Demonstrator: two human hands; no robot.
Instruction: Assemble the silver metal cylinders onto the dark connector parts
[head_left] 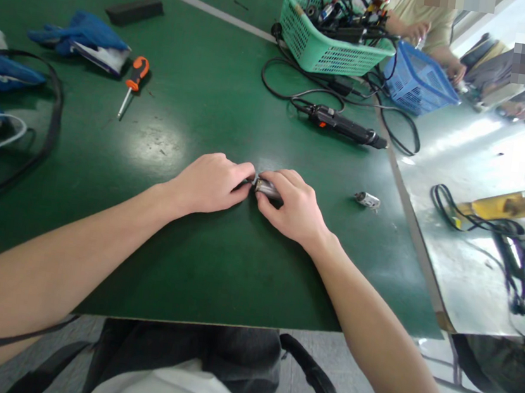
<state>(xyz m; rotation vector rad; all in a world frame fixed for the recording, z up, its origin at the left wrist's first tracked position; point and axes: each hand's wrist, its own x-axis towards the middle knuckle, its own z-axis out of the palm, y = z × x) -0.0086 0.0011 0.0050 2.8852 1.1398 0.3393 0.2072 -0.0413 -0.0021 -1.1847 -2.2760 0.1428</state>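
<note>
Just above the middle of the green table, my right hand (293, 203) is closed around a silvery metal cylinder (269, 189) that looks like a small motor. The cylinder lies on its side, its left end pointing at my other hand. My left hand (216, 183) pinches thumb and forefinger together right at that end. Something small and dark shows between those fingertips, too hidden to name. Off to the right lies a similar small metal cylinder (367, 200), apart from both hands.
A black electric screwdriver (347, 128) with its cord lies ahead, below a green basket (332, 52) of cords and tools. Beside it is a blue basket (417, 81) near another person's hands. An orange-handled screwdriver (136, 79), blue gloves (84, 34) and a dark block (134, 11) lie left.
</note>
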